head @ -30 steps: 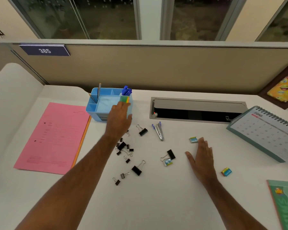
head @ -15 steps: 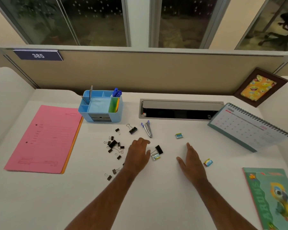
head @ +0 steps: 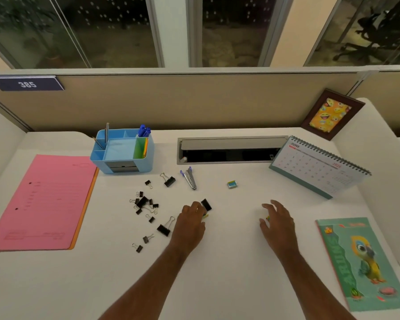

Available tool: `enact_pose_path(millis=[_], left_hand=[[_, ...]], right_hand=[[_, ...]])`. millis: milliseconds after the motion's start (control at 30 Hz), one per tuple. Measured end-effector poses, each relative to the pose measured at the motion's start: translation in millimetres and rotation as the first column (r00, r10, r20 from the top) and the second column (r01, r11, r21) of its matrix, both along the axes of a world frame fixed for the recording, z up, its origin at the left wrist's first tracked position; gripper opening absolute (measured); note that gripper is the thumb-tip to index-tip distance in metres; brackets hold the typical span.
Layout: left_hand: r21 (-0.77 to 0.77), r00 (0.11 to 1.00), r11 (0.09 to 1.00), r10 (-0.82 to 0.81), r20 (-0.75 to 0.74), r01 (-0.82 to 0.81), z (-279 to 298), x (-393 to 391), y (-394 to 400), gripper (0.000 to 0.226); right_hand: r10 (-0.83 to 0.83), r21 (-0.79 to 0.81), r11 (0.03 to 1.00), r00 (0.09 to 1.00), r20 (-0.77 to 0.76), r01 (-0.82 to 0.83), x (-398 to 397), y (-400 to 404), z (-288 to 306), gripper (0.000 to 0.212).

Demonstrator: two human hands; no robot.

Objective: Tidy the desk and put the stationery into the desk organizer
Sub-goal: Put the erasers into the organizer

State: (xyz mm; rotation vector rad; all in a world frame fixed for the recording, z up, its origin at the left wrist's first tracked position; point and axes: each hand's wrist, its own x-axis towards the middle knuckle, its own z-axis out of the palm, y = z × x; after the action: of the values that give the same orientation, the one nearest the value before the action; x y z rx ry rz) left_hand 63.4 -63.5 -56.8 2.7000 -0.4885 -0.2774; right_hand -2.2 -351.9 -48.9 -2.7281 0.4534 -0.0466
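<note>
Left hand (head: 189, 224) curls its fingers on a small eraser (head: 205, 215) — a black clip (head: 206, 204) just beyond. Right hand (head: 278, 221) hovers spread, gripping nothing — another eraser (head: 267, 218) under its thumb.

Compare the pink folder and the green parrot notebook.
The pink folder lies left of the blue organizer, plain with faint print; the green parrot notebook lies at the right edge, with a cartoon bird cover. The folder looks larger. Both lie flat on the desk, untouched.
</note>
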Motion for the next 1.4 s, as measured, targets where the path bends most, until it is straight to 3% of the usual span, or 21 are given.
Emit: enact_pose_path(millis=[133,400,567,767,867,933,1100,1400], left_hand=[[-0.018,0.999,0.999,-0.028,0.045,0.029,-3,-3,-1,0.035],[0.034,0.967,0.994,-0.111,0.228,0.106,-7,2,0,0.019],[-0.003,0.978,0.997,-0.076,0.194,0.078,-5,0,3,0.030],[-0.205,0.989,0.975,0.108,0.097,-0.087,1,-4,13,0.024],[-0.420,0.942,0.845,0.316,-0.111,-0.333,16,0,25,0.019],[-0.494,0.912,0.769,0.381,-0.155,-0.405,27,9,39,0.023],[-0.563,0.829,0.661,0.552,-0.083,-0.496,58,55,100,0.034],[-0.513,0.693,0.648,0.708,0.133,-0.563,104,164,234,0.021]], right_hand=[[-0.069,0.024,0.997,0.996,-0.056,0.070,-6,-14,-12,0.040],[-0.044,0.103,0.994,0.998,0.050,0.039,-3,-15,-14,0.018],[-0.035,0.227,0.974,0.997,0.066,0.019,3,-7,-16,0.021],[-0.022,0.325,0.946,0.997,0.071,-0.003,18,12,-12,0.020],[0.010,0.328,0.944,0.998,0.061,-0.029,24,21,-14,0.021],[0.025,0.326,0.944,0.998,0.066,-0.045,28,27,-15,0.022],[0.077,0.292,0.952,0.995,0.064,-0.093,32,37,-21,0.027],[0.082,0.223,0.971,0.997,-0.002,-0.079,47,42,-22,0.031]])
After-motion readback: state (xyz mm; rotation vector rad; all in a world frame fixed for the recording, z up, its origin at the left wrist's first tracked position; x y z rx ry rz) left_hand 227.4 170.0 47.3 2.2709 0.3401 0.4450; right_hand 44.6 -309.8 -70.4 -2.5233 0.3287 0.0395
